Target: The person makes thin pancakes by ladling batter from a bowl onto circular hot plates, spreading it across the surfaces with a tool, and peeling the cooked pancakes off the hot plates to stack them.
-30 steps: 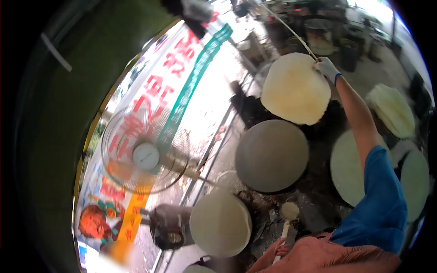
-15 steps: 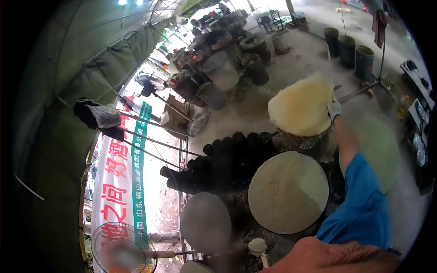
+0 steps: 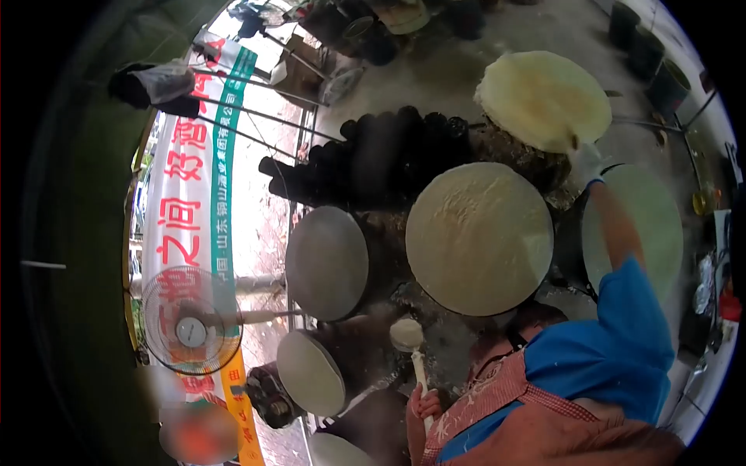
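Observation:
My left hand (image 3: 426,404) is wrapped round the handle of a ladle (image 3: 406,335) with a pale, round head. My right hand (image 3: 589,161), in a white glove and blurred, is at the lower edge of a thin round flatbread (image 3: 548,97). Whether its fingers grip that edge is unclear. The flatbread is pale yellow, browner in the middle, and lies over a rough, dark stand. Nearer my body is a large round griddle covered with a pale, wrinkled layer (image 3: 479,238). A pale green round surface (image 3: 637,225) lies beside my right forearm.
Grey round griddles (image 3: 326,262) stand at the left, with a paler disc (image 3: 311,373) nearer me. Dark cylinders (image 3: 404,151) are piled beyond them. A fan (image 3: 191,332) and a banner (image 3: 183,210) are further left. Buckets (image 3: 670,87) stand at the upper right.
The flatbread, its side raised in my right hand half a second ago, now lies flatter on the stand. My right hand is at its near edge. The view has turned, bringing my left hand back in.

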Motion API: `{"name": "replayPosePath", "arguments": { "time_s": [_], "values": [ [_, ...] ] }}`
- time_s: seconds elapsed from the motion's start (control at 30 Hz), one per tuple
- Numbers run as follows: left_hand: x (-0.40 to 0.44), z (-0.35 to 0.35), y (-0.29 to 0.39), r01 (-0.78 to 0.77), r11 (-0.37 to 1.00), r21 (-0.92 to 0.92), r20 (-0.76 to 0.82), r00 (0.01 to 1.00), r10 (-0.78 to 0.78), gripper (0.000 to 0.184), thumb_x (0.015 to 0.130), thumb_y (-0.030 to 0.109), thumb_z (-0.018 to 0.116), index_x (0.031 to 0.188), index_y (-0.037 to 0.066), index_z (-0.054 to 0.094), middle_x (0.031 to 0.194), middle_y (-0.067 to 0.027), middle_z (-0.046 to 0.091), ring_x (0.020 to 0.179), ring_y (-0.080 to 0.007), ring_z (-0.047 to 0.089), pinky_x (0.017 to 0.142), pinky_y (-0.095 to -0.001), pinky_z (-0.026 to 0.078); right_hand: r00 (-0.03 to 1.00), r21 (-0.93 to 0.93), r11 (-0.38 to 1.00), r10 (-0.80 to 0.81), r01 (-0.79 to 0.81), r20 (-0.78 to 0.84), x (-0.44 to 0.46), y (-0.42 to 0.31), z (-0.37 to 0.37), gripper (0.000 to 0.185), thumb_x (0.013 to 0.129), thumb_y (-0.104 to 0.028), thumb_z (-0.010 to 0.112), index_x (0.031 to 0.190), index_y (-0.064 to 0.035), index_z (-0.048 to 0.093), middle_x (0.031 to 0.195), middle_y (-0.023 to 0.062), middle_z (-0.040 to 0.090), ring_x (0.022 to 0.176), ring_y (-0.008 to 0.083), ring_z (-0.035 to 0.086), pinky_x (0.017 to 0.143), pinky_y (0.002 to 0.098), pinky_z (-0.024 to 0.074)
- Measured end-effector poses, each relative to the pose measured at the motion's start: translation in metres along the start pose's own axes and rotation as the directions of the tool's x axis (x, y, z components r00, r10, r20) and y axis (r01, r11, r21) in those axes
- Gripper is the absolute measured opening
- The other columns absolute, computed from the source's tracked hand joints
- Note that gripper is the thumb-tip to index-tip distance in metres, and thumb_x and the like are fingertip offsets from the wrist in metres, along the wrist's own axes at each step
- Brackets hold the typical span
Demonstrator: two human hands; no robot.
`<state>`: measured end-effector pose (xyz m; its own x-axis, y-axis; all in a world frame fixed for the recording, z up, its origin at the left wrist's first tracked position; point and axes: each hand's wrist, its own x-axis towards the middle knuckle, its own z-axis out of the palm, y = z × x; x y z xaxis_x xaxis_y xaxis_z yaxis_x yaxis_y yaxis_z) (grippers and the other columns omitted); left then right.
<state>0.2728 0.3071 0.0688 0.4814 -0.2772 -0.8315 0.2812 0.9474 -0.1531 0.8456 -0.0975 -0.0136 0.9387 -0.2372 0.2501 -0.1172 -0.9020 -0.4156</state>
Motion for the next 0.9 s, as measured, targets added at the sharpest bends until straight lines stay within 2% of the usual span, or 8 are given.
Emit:
{"name": "replayPosePath", "arguments": {
  "time_s": [0.17, 0.27, 0.33, 0.4, 0.47, 0.6, 0.73, 0.9],
  "values": [
    [-0.014, 0.011, -0.009, 0.063, 0.950, -0.306, 0.163, 0.987, -0.013, 0.045, 0.097, 0.042, 0.043, 0.067, 0.008, 0.035, 0.049, 0.0006, 0.030, 0.040, -0.0097, 0.029, 0.039, -0.0242, 0.030, 0.887, 0.168, 0.939, -0.340, 0.300, 0.312, -0.030, -0.102, 0.031, 0.033, 0.077, -0.034, 0.059, 0.092, -0.0052, 0.062, 0.093, 0.0198, 0.064, 0.091, 0.0368, 0.061, 0.079, 0.0451, 0.0479],
    [-0.021, 0.009, -0.014, -0.151, 0.906, 0.395, -0.322, 0.901, 0.290, 0.045, 0.097, 0.041, 0.041, 0.067, 0.009, 0.034, 0.048, 0.0005, 0.029, 0.039, -0.0103, 0.029, 0.039, -0.0239, 0.030, 0.792, 0.165, 0.934, -0.357, 0.318, 0.494, -0.029, -0.148, 0.059, 0.028, 0.076, -0.025, 0.058, 0.094, -0.0048, 0.062, 0.095, 0.0184, 0.063, 0.094, 0.0360, 0.059, 0.081, 0.0444, 0.0466],
    [-0.023, -0.001, -0.021, -0.148, 0.859, 0.489, -0.246, 0.922, 0.299, 0.045, 0.097, 0.041, 0.043, 0.067, 0.008, 0.034, 0.047, 0.0010, 0.028, 0.038, -0.0104, 0.027, 0.038, -0.0235, 0.028, 0.740, 0.133, 0.892, -0.435, 0.432, 0.513, -0.026, -0.160, 0.074, 0.027, 0.076, -0.024, 0.056, 0.093, -0.0042, 0.063, 0.097, 0.0187, 0.064, 0.096, 0.0353, 0.060, 0.083, 0.0440, 0.0465],
    [-0.014, -0.060, -0.023, -0.004, 0.989, -0.146, 0.100, 0.995, 0.018, 0.046, 0.096, 0.042, 0.044, 0.067, 0.008, 0.035, 0.047, 0.0014, 0.028, 0.038, -0.0104, 0.027, 0.037, -0.0238, 0.027, 0.707, 0.150, 0.837, -0.529, 0.526, 0.470, -0.028, -0.166, 0.077, 0.026, 0.075, -0.021, 0.055, 0.092, -0.0042, 0.064, 0.096, 0.0188, 0.064, 0.096, 0.0346, 0.060, 0.084, 0.0438, 0.0465],
    [-0.007, -0.086, -0.033, -0.238, 0.935, 0.262, -0.042, 0.965, 0.257, 0.044, 0.096, 0.041, 0.045, 0.071, 0.006, 0.039, 0.049, 0.0014, 0.029, 0.038, -0.0095, 0.028, 0.036, -0.0236, 0.028, 0.653, 0.176, 0.867, -0.472, 0.467, 0.592, -0.023, -0.175, 0.064, 0.026, 0.075, -0.021, 0.054, 0.092, -0.0044, 0.064, 0.094, 0.0188, 0.064, 0.094, 0.0342, 0.061, 0.083, 0.0436, 0.0467],
    [0.001, -0.086, -0.064, -0.189, 0.895, -0.403, 0.082, 0.967, 0.241, 0.033, 0.097, 0.036, 0.044, 0.093, 0.005, 0.050, 0.056, 0.0002, 0.032, 0.040, -0.0082, 0.030, 0.036, -0.0225, 0.030, 0.572, 0.214, 0.783, -0.584, 0.584, 0.576, -0.016, -0.178, 0.050, 0.024, 0.074, -0.021, 0.055, 0.089, -0.0036, 0.062, 0.089, 0.0198, 0.064, 0.090, 0.0355, 0.061, 0.080, 0.0445, 0.0465],
    [-0.005, -0.085, -0.075, -0.194, 0.889, -0.414, 0.131, 0.954, 0.269, 0.038, 0.100, 0.031, 0.040, 0.138, 0.027, 0.041, 0.067, -0.0011, 0.032, 0.044, -0.0087, 0.033, 0.037, -0.0221, 0.031, 0.553, 0.287, 0.722, -0.676, 0.629, 0.488, -0.023, -0.176, 0.018, 0.021, 0.076, -0.022, 0.058, 0.086, -0.0032, 0.060, 0.085, 0.0194, 0.063, 0.088, 0.0367, 0.060, 0.077, 0.0452, 0.0462],
    [-0.015, -0.086, -0.069, -0.142, 0.899, -0.414, 0.214, 0.945, 0.248, 0.039, 0.100, 0.033, 0.038, 0.138, 0.025, 0.041, 0.067, -0.0008, 0.032, 0.045, -0.0089, 0.034, 0.039, -0.0232, 0.033, 0.585, 0.289, 0.670, -0.740, 0.684, 0.331, -0.041, -0.169, -0.018, 0.019, 0.077, -0.021, 0.063, 0.085, -0.0039, 0.058, 0.083, 0.0176, 0.063, 0.086, 0.0366, 0.060, 0.074, 0.0450, 0.0462]
  ]
}}
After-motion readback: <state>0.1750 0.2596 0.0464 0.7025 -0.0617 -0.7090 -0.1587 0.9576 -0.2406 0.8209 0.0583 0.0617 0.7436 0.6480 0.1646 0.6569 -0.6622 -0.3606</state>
